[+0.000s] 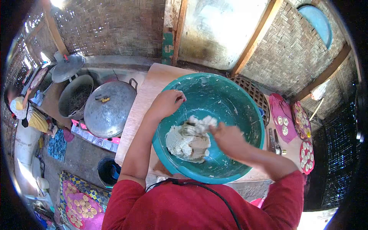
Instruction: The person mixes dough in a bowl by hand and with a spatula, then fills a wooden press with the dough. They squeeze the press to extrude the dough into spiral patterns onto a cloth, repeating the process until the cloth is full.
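Lidded pot [109, 109]: off the bench's [143, 99] left edge, beside an open pot [74, 97].
Left hand [166, 102]: our fingers curl at the basin's left rim; we cannot tell whether the grip clasps or only rests.
Basin [234, 96]: teal, at the bench's front edge.
Dough [184, 145]: pale lump on the basin's bottom.
Right hand [228, 138]: our grip is closed on the dough's top.
Pink trays [279, 109]: at the bench's right edge, with what look like small round cakes.

Your left hand [168, 102] sits left of centre, fingers curled, left arm [137, 147] bent and rising from the lower frame. Your right hand [229, 138] is right of centre, fingers closed.
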### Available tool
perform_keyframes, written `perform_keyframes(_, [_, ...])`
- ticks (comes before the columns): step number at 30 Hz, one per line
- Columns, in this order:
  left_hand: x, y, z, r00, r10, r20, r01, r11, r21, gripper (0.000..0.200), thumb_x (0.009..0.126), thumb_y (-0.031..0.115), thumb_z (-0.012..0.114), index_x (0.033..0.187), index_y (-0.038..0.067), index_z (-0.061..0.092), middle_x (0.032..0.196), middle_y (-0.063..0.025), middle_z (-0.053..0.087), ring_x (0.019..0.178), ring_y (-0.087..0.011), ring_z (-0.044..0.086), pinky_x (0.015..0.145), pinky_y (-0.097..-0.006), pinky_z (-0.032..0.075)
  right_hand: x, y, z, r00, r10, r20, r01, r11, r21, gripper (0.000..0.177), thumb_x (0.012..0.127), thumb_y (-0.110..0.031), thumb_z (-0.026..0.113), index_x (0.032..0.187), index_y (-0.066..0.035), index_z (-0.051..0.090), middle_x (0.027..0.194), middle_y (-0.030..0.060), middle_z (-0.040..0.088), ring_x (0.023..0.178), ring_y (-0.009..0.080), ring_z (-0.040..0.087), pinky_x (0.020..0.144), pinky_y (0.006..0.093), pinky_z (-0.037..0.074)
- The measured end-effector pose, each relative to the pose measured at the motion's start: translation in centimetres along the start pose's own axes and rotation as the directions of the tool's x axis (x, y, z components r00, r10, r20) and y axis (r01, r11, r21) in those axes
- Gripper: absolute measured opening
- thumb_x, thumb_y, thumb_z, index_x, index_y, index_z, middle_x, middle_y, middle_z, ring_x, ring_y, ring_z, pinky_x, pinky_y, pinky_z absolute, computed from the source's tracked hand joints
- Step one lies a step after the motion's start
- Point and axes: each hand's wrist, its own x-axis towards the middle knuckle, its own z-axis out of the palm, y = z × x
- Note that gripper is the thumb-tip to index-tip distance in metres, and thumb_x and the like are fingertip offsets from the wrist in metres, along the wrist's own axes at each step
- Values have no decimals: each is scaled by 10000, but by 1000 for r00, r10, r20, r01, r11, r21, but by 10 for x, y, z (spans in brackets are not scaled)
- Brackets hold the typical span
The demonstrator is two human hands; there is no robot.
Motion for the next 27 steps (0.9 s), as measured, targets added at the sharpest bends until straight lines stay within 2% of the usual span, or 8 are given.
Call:
perform_keyframes(6, [1,1,2,1000,-2,-5,2,1000,25,144,833,138,567,878,47,669,880,-138,663,850,-317,628,756,-400,495,-8,-44,22,962,-113,247,20,936,351,362,885,-108,437,1231,-92,543,858,201,651,747,372,659,639,477,533])
perform_keyframes(9, [5,2,1,1000,-25,18,24,1000,11,149,829,147,566,861,62,684,897,-137,667,866,-330,624,763,-430,485,-36,-23,-19,946,-161,282,51,932,360,388,861,-93,453,1235,-114,551,820,182,652,751,360,662,632,478,527])
perform_keyframes(13, [23,34,-8,993,80,81,-85,994,61,143,835,140,586,923,60,665,864,-141,661,826,-319,631,732,-397,493,-37,27,-57,979,23,201,-30,999,31,339,842,-93,483,1165,-87,585,819,156,658,733,328,672,617,461,536])
perform_keyframes(16, [53,82,0,968,247,-48,-250,964,-86,149,839,160,592,931,69,666,850,-148,660,816,-325,634,721,-403,493,-6,45,-18,997,71,12,-72,997,37,266,897,-124,456,1115,-38,580,761,155,662,678,324,669,569,453,533])
perform_keyframes(18, [64,102,14,977,213,-11,-212,964,-158,151,840,167,591,930,72,666,867,-148,663,829,-326,635,724,-406,492,17,30,35,976,74,207,-85,995,47,250,896,-137,463,1069,-30,608,764,164,668,665,334,666,568,455,535])
perform_keyframes(19, [68,106,17,983,180,32,-168,959,-227,153,841,175,591,929,75,667,884,-148,665,843,-327,636,726,-409,492,22,19,58,991,53,127,-68,991,119,237,891,-143,471,1024,-23,625,768,167,671,665,337,666,573,456,537])
perform_keyframes(22, [76,72,47,918,231,323,-230,972,-43,160,844,175,579,928,69,666,920,-141,672,878,-325,636,746,-417,495,23,-10,73,996,-36,79,19,978,205,257,892,-157,466,994,8,635,772,172,674,669,342,666,572,464,536])
perform_keyframes(27, [81,54,50,949,193,250,-198,980,-8,172,848,158,558,937,48,656,935,-128,677,898,-326,633,779,-433,495,-11,-48,45,978,-94,187,26,941,336,327,864,-129,465,1149,-11,573,804,194,667,743,363,665,628,477,531])
